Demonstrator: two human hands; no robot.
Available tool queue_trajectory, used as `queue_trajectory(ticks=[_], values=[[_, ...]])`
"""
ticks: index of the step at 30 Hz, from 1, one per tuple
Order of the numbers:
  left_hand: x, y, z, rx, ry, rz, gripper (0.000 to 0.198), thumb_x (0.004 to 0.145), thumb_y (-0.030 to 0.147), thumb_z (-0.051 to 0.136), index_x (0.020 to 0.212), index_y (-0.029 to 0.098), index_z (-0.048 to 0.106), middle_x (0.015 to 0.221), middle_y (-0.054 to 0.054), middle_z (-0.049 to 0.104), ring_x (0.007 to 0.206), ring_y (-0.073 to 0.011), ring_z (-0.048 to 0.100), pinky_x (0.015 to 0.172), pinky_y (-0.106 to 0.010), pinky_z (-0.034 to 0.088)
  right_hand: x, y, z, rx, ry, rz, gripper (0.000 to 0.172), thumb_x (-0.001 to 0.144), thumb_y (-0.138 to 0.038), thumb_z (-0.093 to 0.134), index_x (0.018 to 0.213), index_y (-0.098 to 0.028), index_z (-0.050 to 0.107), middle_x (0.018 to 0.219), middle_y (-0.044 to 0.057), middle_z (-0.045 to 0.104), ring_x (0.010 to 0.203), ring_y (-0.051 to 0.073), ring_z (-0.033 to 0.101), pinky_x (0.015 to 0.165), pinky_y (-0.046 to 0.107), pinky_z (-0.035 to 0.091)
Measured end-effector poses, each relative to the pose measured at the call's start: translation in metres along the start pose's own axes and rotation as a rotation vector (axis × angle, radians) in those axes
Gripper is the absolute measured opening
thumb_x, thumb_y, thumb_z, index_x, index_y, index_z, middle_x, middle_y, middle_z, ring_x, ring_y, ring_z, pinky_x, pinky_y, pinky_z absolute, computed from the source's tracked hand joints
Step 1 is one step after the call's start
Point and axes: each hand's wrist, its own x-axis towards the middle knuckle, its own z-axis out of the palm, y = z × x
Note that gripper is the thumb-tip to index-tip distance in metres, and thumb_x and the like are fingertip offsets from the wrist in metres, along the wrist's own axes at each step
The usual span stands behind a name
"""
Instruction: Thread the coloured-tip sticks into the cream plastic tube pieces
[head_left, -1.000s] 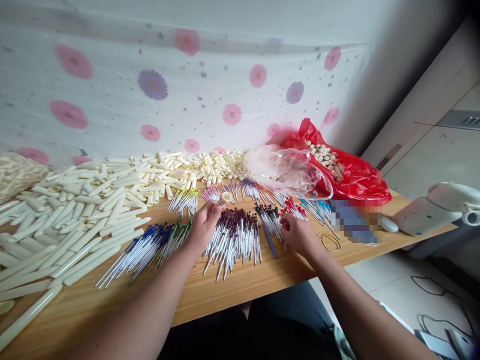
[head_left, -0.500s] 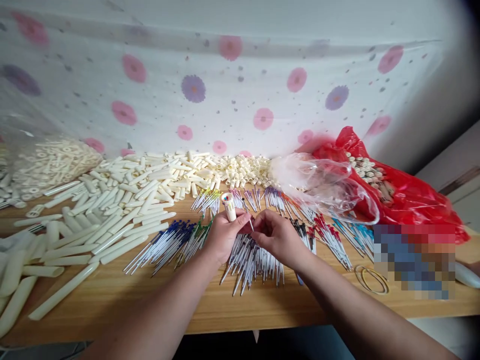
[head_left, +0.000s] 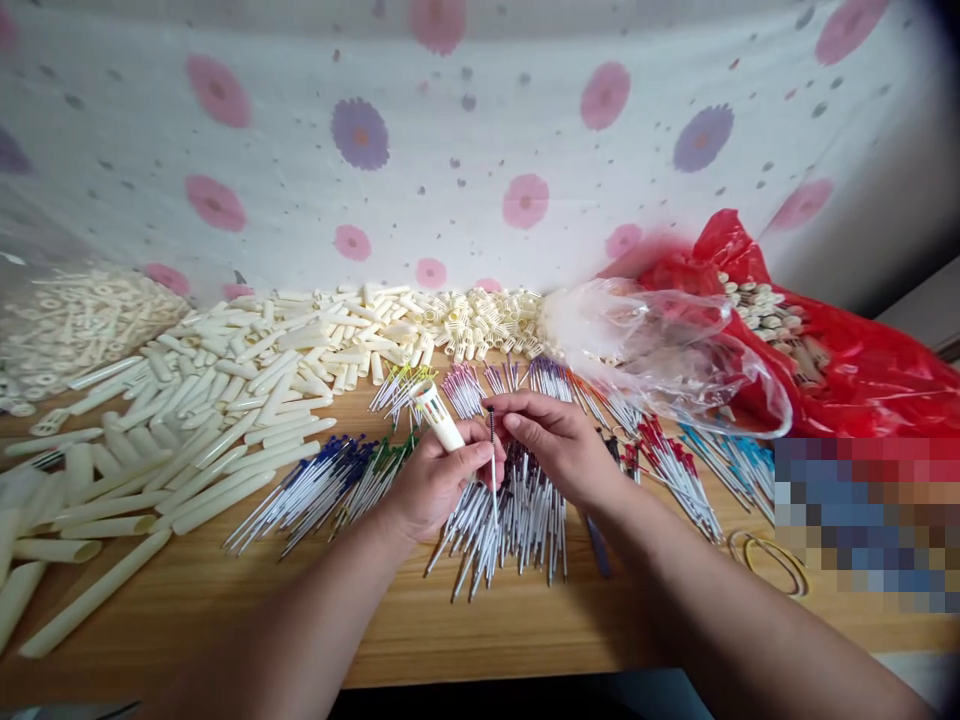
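The person's left hand [head_left: 439, 478] is closed around a white tube [head_left: 448, 430], whose upper end leans to eleven o'clock. I think it is gripped low so that the mouth and the coloured slots stay free. Near the left thumb stands a thin refill [head_left: 494, 480], dark at the top and pointing down to six o'clock; the thumb seems to steady it. The right hand [head_left: 559, 440] comes from three o'clock, with its fingertips at the refill's top; whether they pinch it or only touch it, I cannot tell. The two hands are close together, but not clasped.

Around them the refills are sorted by colour, perhaps for easy picking: a brown-headed pile [head_left: 517, 525] at six, a blue pile [head_left: 307, 490] and a green pile [head_left: 379, 480] at nine, a yellow pile [head_left: 401, 392] at ten, a red pile [head_left: 679, 470] at three.

Farther, at ten, lies a big heap of cream tubes [head_left: 247, 400]. Beyond it, a clear bag [head_left: 56, 262] contains many small white pieces. At two, the red bag [head_left: 877, 350] gapes and shows pale pieces [head_left: 757, 310] inside. A crumpled plastic bag [head_left: 660, 335] lies against it; its content is unclear. Rubber bands [head_left: 795, 580] rest at four.
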Motion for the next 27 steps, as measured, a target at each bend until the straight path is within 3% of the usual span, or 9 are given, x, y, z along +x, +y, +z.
queue_trajectory(ticks=[4,7,10,13,14,19,27], values=[[0.002,-0.005,-0.002,0.166,-0.027,0.024,0.020,0.074,0.033,0.062,0.068,0.015,0.059,0.058,-0.001,0.057,0.054,-0.0119,0.052,0.056,-0.026,0.041,-0.002,-0.001,-0.005,-0.014,0.019,0.043,0.014,0.079,-0.029,0.061,0.087,-0.017,0.063,0.069,-0.002,0.062,0.061,0.008,0.057,0.059,0.024,0.049],[0.006,-0.006,-0.008,0.407,-0.038,0.092,0.020,0.078,0.035,0.059,0.073,0.016,0.061,0.064,-0.002,0.061,0.061,-0.0135,0.055,0.061,-0.027,0.043,-0.005,-0.010,-0.011,-0.251,0.056,-0.017,0.009,0.079,-0.024,0.060,0.075,-0.017,0.059,0.064,-0.002,0.060,0.054,0.008,0.054,0.051,0.022,0.045],[0.010,-0.006,-0.017,0.641,0.123,0.204,0.022,0.078,0.037,0.060,0.070,0.016,0.060,0.064,-0.001,0.058,0.062,-0.0134,0.053,0.059,-0.026,0.040,-0.016,-0.035,-0.018,-0.495,0.195,-0.261,0.004,0.079,-0.016,0.059,0.077,-0.019,0.059,0.070,-0.001,0.062,0.061,0.011,0.058,0.056,0.025,0.047],[0.013,-0.007,-0.022,0.723,0.293,0.307,0.031,0.078,0.043,0.060,0.062,0.017,0.056,0.057,0.003,0.050,0.056,-0.0119,0.046,0.055,-0.025,0.035,-0.033,-0.067,-0.020,-0.522,0.438,-0.542,0.016,0.078,-0.010,0.060,0.086,-0.023,0.060,0.079,0.002,0.064,0.078,0.017,0.062,0.069,0.032,0.050],[0.013,-0.007,-0.023,0.723,0.308,0.327,0.033,0.078,0.046,0.060,0.061,0.017,0.055,0.057,0.003,0.050,0.056,-0.0119,0.045,0.055,-0.025,0.034,-0.038,-0.076,-0.020,-0.530,0.447,-0.586,0.018,0.078,-0.009,0.059,0.089,-0.024,0.060,0.081,0.003,0.064,0.080,0.018,0.063,0.070,0.034,0.051],[0.011,-0.007,-0.019,0.741,0.266,0.357,0.033,0.078,0.048,0.059,0.065,0.017,0.056,0.064,0.001,0.055,0.061,-0.0131,0.050,0.060,-0.025,0.038,-0.047,-0.097,-0.012,-0.641,0.153,-0.657,0.018,0.079,-0.011,0.057,0.091,-0.024,0.061,0.079,0.004,0.067,0.075,0.017,0.065,0.066,0.032,0.053],[0.009,-0.005,-0.013,0.862,0.189,0.433,0.022,0.078,0.033,0.061,0.063,0.017,0.056,0.065,0.001,0.058,0.062,-0.0131,0.052,0.060,-0.026,0.039,-0.036,-0.074,0.005,-0.624,0.135,-0.732,0.021,0.076,-0.003,0.057,0.091,-0.018,0.060,0.079,0.007,0.068,0.077,0.017,0.065,0.070,0.031,0.056]])
